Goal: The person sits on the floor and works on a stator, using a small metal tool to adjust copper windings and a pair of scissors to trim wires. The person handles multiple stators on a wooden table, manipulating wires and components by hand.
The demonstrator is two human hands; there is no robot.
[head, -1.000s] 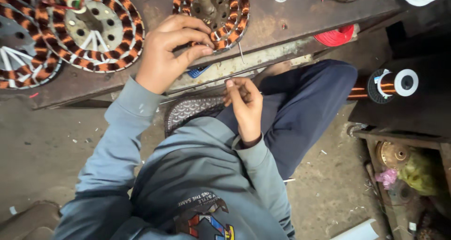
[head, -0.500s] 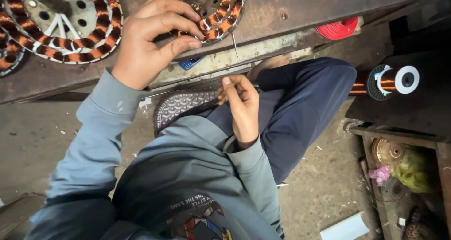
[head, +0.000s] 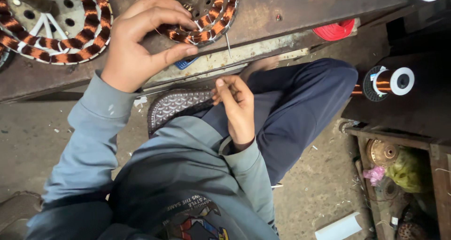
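Note:
My left hand (head: pixel 138 45) reaches up to the worn metal bench (head: pixel 291 9), with its fingertips pinching the near rim of a round stator (head: pixel 213 28) wound with copper and dark coils. Thumb and fingers close on one coil there. My right hand (head: pixel 237 106) is lower, over my lap and the dark blue trouser leg (head: pixel 300 103). Its fingers are pinched together on a thin wire (head: pixel 178 88) that runs off to the left under the bench edge.
A second, larger wound stator (head: pixel 61 38) lies on the bench at left. A spool of copper wire (head: pixel 390 82) sits on a dark stand at right, and a red coil (head: pixel 334 31) hangs by the bench edge. A patterned cushion (head: pixel 176 103) is under me. Cluttered shelves (head: pixel 399 169) stand lower right.
The view has drawn closer and shifted, so the stators sit higher in frame. My left hand stays on the stator rim and my right hand stays pinched over my lap.

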